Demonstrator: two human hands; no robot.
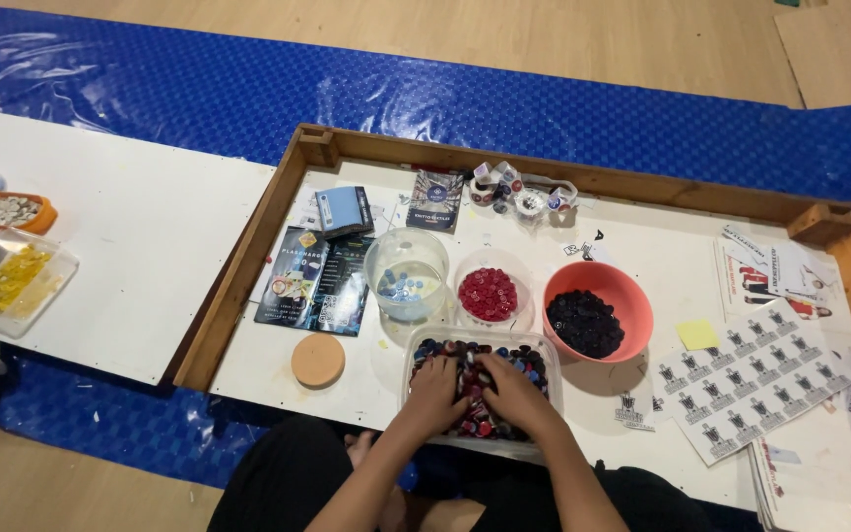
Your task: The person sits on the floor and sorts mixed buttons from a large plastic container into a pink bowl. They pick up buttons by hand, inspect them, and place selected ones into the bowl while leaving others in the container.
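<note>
Both my hands are sunk into a clear plastic tub [416, 347] of mixed red, blue and black bottle caps [519, 363] at the near edge of the white board. My left hand [433, 392] rests on the caps at the tub's left side, my right hand [512, 390] beside it, fingers curled into the pile. Whether either hand grips a cap is hidden. Behind the tub stand a clear bowl of blue caps [407, 272], a clear bowl of red caps [488, 293] and an orange bowl of black caps [597, 311].
A wooden frame [248, 258] borders the white board. Leaflets [314, 281], a round cork disc [318, 360], tape rolls [524, 197], a yellow note [697, 334] and sticker sheets [751, 379] lie around. At far left sit an orange bowl [12, 212] and a tray of yellow pieces [14, 281].
</note>
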